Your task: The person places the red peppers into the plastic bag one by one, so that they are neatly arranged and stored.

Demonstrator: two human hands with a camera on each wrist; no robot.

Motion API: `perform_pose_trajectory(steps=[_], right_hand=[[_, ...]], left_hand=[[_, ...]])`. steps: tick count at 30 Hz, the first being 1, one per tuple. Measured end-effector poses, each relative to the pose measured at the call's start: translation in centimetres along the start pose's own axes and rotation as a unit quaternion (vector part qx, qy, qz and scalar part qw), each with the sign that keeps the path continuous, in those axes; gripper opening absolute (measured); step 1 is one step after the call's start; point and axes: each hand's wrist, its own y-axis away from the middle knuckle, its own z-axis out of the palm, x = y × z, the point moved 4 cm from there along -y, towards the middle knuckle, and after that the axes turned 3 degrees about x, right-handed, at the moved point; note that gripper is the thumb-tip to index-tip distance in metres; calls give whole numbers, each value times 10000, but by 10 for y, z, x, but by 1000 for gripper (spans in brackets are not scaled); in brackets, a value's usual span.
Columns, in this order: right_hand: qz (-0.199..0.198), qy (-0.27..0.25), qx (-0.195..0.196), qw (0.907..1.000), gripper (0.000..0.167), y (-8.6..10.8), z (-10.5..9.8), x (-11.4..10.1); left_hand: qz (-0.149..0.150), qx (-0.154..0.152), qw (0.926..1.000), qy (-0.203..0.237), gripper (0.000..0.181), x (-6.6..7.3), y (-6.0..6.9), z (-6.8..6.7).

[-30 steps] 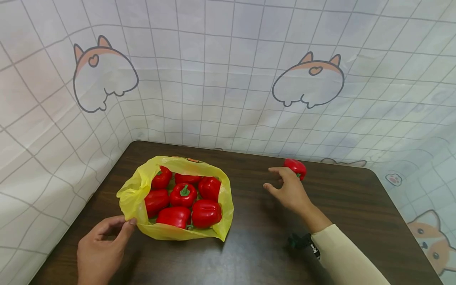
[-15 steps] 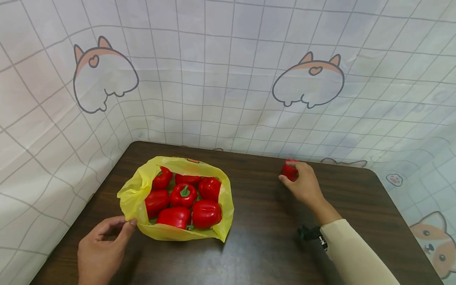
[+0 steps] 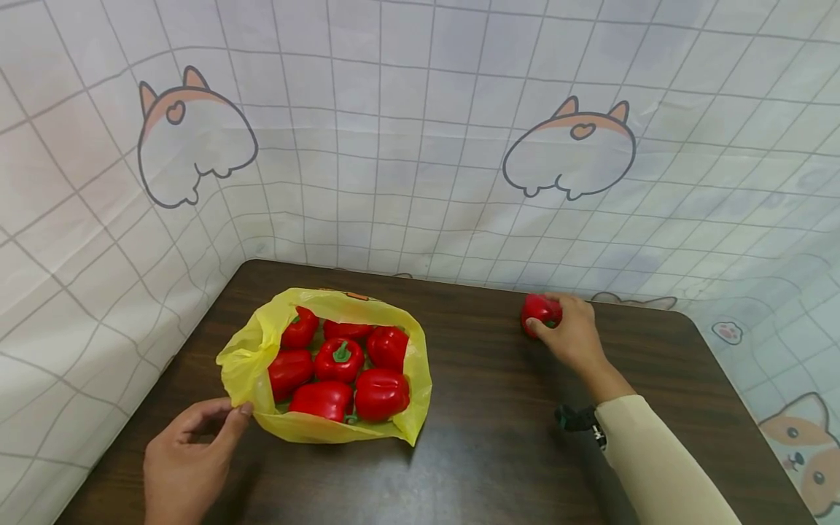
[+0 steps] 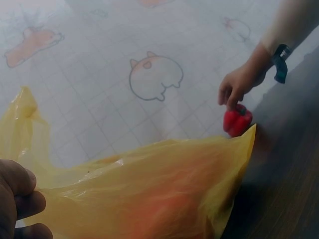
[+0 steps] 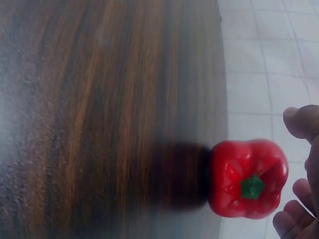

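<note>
A yellow plastic bag (image 3: 328, 432) lies open on the table, with several red bell peppers (image 3: 337, 359) inside. At its near left rim my left hand (image 3: 190, 456) pinches the plastic between thumb and fingers; the left wrist view shows the stretched bag wall (image 4: 164, 184). One more bell pepper (image 3: 533, 312) stands near the back edge, its green stem visible in the right wrist view. My right hand (image 3: 572, 335) is over it, thumb (image 5: 299, 122) and fingers spread apart. In the right wrist view a gap shows between the digits and the pepper.
The dark wood table (image 3: 479, 437) runs to a back edge against a hanging grid-patterned cloth (image 3: 420, 146) with corgi drawings. A dark strap (image 3: 577, 418) sits on my right wrist below the light sleeve (image 3: 656, 459).
My right hand has moved right and over the lone bell pepper, which seems to have turned a little, its stem showing again. My left hand has stayed at the bag's rim.
</note>
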Motion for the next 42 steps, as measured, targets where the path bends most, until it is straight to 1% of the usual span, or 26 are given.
perform_pose_trajectory(steps=[8,16,20,27,32,36,42], right_hand=[[335,49,-235,9991,64,-3,4,11],[779,1,-386,9962,73,-2,10,21],[936,-46,-426,9947,78,-3,12,22],[1068,-5,-396,9935,74,-6,16,22],[1022,-44,-375,9940,71,-7,15,21],[880,-89,-294,9956,67,-6,13,20],[429,-173,-282,9985,62,0,14,9]], left_hand=[[55,-3,10000,-25,24,0,0,1],[11,-17,10000,-50,24,0,0,1],[52,-4,10000,-47,23,2,0,1],[-24,-17,10000,-59,25,2,0,1],[74,1,10000,-20,24,2,0,1],[141,12,9999,-14,22,4,1,1],[79,22,9999,-94,24,3,1,1]])
